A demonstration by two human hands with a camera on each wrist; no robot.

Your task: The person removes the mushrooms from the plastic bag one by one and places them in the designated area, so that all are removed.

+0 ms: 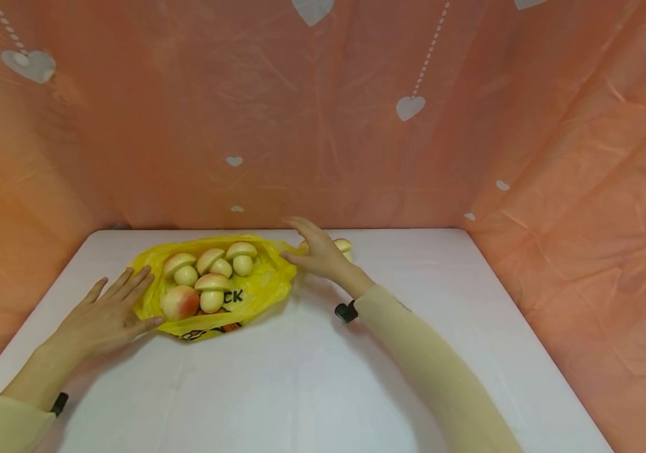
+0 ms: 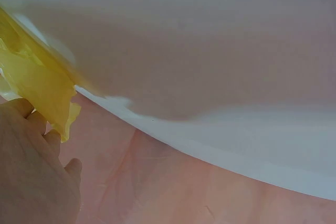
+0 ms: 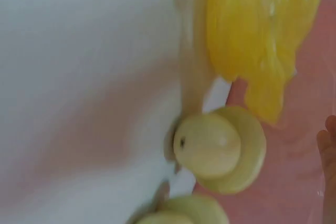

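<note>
white worktop (image 1: pixel 300 377) carries mushrooms (image 1: pixel 213 283) inside a yellow bag (image 1: pixel 269 292), left hand (image 1: pixel 106 318) spread wide against its left edge, maybe to steady it, right hand (image 1: pixel 323 253) wide and empty by its right edge.

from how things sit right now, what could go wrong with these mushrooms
The right hand might knock the two loose mushrooms, which sit near the far edge of the table. The yellow bag lies wide open, so a tug on its rim could spill the mushrooms inside.

Left grip (image 2: pixel 37 174) at yellow plastic bag (image 2: pixel 44 85), shadowed white tabletop (image 2: pixel 262 148), pinkish cloth (image 2: pixel 178 192)
</note>
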